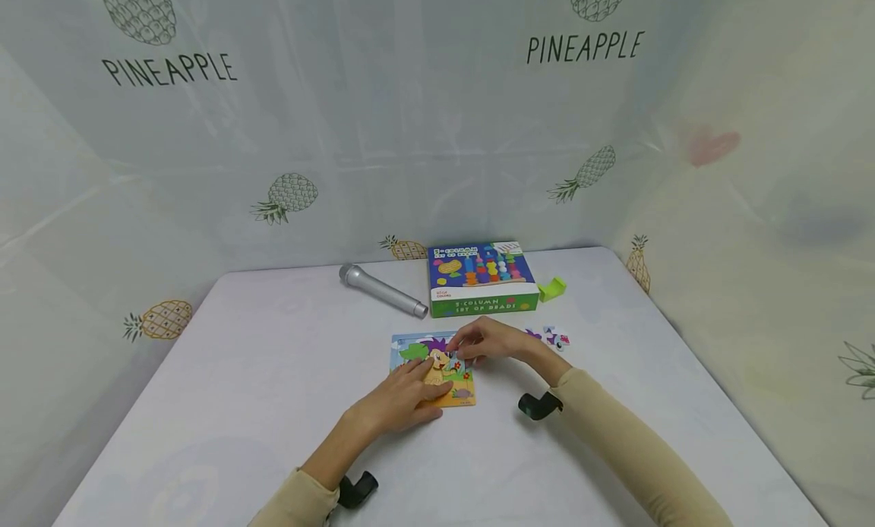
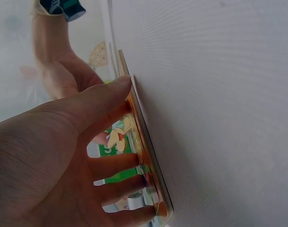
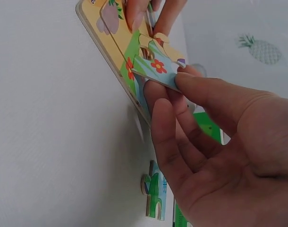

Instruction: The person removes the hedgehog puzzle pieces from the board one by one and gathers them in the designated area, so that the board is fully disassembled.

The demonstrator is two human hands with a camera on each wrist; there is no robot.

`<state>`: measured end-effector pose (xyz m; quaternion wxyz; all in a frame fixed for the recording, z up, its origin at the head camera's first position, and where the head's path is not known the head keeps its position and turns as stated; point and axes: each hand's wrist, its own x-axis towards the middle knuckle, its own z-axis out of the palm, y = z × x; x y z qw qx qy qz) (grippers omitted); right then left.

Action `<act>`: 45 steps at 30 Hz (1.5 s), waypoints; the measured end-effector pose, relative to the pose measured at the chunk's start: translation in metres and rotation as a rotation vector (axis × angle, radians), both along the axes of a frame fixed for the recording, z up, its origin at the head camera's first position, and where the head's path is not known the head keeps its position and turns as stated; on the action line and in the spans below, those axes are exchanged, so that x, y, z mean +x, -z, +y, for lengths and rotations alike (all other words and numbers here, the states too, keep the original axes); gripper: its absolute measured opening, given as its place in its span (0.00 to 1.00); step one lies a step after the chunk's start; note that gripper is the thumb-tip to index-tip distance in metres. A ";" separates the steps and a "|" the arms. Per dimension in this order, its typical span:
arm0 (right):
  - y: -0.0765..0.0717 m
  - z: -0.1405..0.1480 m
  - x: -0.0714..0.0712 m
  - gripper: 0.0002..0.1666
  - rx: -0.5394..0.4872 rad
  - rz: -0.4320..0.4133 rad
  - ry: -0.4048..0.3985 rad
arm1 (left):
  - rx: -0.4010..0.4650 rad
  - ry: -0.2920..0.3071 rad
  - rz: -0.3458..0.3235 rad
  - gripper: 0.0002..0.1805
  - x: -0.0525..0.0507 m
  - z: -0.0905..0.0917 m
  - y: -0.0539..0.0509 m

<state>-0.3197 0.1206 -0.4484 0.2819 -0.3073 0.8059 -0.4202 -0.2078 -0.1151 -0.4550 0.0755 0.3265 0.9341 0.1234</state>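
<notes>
A wooden jigsaw puzzle board (image 1: 405, 342) with a cartoon animal lies on the white table. My left hand (image 1: 399, 399) rests on its lower left part, fingers spread and fairly straight; in the left wrist view the thumb touches the board's edge. My right hand (image 1: 494, 340) is over the board's upper right side. Between thumb and fingers it pinches a puzzle piece (image 3: 156, 65) with a red flower on light blue and green, tilted above the board. Another loose puzzle piece (image 3: 156, 191) lies on the table beyond the board.
Behind the board stands a bead-set box (image 1: 481, 280), with a silver toy microphone (image 1: 384, 290) to its left and a bright green object (image 1: 552, 288) to its right. Several loose puzzle pieces (image 1: 557, 339) lie right of the board. Pineapple-printed curtains (image 1: 424, 132) surround the table.
</notes>
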 end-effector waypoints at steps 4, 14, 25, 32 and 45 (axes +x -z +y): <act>0.001 0.001 -0.001 0.14 -0.003 0.015 -0.017 | 0.003 0.000 0.003 0.25 0.000 -0.001 0.001; 0.002 0.002 -0.001 0.14 -0.025 0.052 -0.042 | 0.018 -0.019 -0.020 0.25 0.000 0.001 0.001; -0.001 0.001 0.000 0.14 -0.030 0.090 -0.023 | 0.015 -0.019 -0.024 0.25 0.000 0.001 0.000; -0.009 0.007 0.001 0.13 0.005 0.114 0.004 | 0.019 -0.022 -0.030 0.25 0.000 0.000 0.001; -0.007 0.075 0.014 0.14 0.022 0.082 0.095 | 0.042 0.003 0.006 0.25 0.001 -0.002 0.003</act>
